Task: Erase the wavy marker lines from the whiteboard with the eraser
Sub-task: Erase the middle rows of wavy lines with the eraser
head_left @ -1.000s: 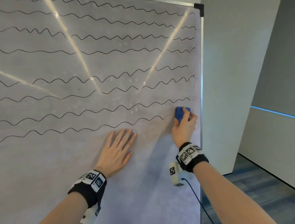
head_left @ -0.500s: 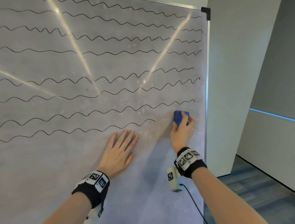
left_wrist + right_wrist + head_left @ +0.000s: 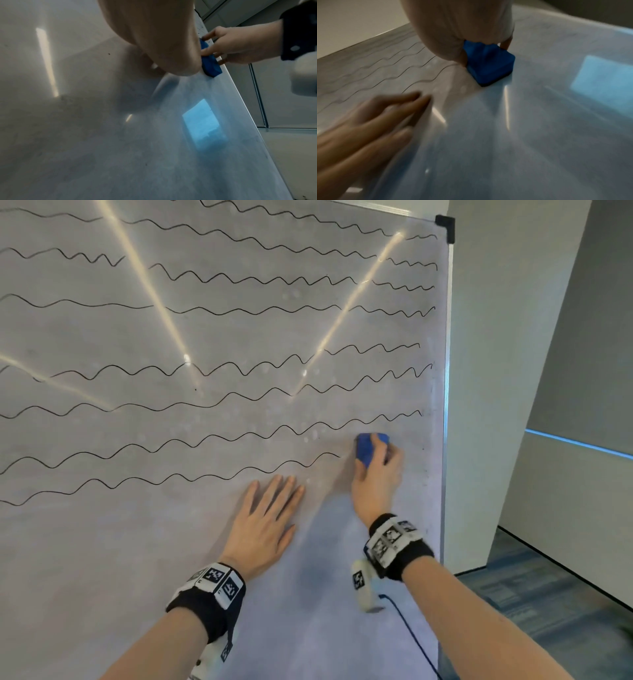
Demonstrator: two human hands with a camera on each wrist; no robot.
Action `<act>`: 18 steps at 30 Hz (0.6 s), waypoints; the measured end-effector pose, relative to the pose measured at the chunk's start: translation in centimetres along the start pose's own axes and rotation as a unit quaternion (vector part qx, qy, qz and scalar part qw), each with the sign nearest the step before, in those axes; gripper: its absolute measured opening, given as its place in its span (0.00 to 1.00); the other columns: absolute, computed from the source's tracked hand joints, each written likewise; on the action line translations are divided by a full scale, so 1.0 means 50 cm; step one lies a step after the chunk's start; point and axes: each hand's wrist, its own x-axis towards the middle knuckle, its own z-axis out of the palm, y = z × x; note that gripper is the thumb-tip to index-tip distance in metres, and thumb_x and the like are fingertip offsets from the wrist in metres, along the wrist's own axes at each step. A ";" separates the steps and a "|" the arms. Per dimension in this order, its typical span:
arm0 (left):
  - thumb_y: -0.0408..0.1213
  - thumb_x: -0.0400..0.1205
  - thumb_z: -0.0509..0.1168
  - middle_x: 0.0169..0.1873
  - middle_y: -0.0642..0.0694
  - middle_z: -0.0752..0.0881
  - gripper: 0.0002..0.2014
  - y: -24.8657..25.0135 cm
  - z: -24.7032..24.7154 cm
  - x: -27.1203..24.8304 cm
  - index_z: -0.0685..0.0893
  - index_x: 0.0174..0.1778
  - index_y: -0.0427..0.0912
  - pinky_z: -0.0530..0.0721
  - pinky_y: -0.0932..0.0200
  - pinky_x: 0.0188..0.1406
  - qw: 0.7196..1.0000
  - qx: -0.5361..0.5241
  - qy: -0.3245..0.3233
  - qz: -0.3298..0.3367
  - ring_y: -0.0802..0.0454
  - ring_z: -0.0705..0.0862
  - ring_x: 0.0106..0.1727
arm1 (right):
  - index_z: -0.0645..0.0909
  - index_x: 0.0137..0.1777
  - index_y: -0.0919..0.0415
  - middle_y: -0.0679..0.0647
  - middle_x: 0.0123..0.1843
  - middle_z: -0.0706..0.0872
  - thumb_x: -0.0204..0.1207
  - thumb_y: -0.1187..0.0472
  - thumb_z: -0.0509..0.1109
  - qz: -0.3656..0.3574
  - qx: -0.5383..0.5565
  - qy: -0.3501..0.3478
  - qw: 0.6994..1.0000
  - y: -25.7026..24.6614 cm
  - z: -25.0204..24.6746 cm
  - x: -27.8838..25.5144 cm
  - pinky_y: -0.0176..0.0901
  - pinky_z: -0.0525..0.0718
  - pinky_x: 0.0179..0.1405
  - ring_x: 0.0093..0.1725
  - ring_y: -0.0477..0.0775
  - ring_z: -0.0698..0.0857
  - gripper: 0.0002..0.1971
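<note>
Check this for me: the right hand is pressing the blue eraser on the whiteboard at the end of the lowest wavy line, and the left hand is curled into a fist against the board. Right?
Not quite. The left hand isn't a fist; the head view shows it lying flat on the whiteboard with fingers straight. The rest stands: the right hand presses the blue eraser at the end of the lowest wavy line.

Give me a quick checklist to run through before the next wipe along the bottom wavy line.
1. Eraser gripped: ok, the right hand curls its fingers round the blue block.
2. Eraser flat on the whiteboard: ok, the right wrist view shows its dark base on the surface.
3. Start point: ok, eraser sits just right of the lowest wavy line, whose end stops short of it.
4. Left hand clear of the path: not ok, fingertips lie just below that line.
5. Board braced: ok, left palm rests flat.
6. Pad cleanliness: cannot tell.
</note>
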 end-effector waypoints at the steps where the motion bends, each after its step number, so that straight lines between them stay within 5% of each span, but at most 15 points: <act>1: 0.50 0.84 0.49 0.81 0.42 0.68 0.30 -0.001 0.000 0.000 0.68 0.81 0.42 0.59 0.34 0.77 1.000 0.000 0.001 0.002 0.42 0.62 0.82 | 0.70 0.73 0.58 0.71 0.66 0.73 0.67 0.72 0.73 -0.033 -0.004 -0.010 0.999 -0.024 0.013 -0.026 0.64 0.78 0.58 0.59 0.74 0.77 0.33; 6: 0.50 0.84 0.49 0.81 0.41 0.67 0.30 -0.014 -0.013 -0.004 0.68 0.82 0.43 0.60 0.35 0.77 0.999 0.007 0.008 0.035 0.41 0.63 0.82 | 0.67 0.73 0.52 0.67 0.68 0.73 0.65 0.75 0.72 -0.178 -0.018 -0.084 0.980 0.020 -0.007 -0.074 0.60 0.78 0.59 0.59 0.71 0.78 0.37; 10: 0.49 0.85 0.50 0.83 0.41 0.64 0.29 -0.046 -0.028 -0.038 0.64 0.84 0.43 0.60 0.35 0.77 0.997 0.012 0.019 0.073 0.41 0.63 0.83 | 0.68 0.74 0.59 0.68 0.67 0.70 0.71 0.73 0.70 0.018 0.017 -0.024 0.999 0.074 -0.037 0.005 0.59 0.76 0.63 0.62 0.71 0.75 0.31; 12: 0.48 0.85 0.51 0.83 0.41 0.63 0.30 -0.063 -0.028 -0.061 0.63 0.84 0.43 0.60 0.34 0.77 0.997 0.015 0.020 0.072 0.40 0.62 0.83 | 0.70 0.73 0.62 0.70 0.65 0.71 0.70 0.72 0.70 0.044 0.011 0.007 0.999 0.027 -0.016 0.017 0.63 0.77 0.60 0.60 0.73 0.76 0.29; 18: 0.49 0.84 0.52 0.81 0.40 0.66 0.30 -0.100 -0.030 -0.089 0.65 0.83 0.41 0.61 0.34 0.77 0.999 0.026 0.013 0.034 0.40 0.66 0.81 | 0.65 0.72 0.50 0.69 0.68 0.75 0.67 0.71 0.73 -0.146 -0.001 -0.076 0.986 -0.106 0.056 -0.131 0.61 0.78 0.55 0.56 0.70 0.77 0.35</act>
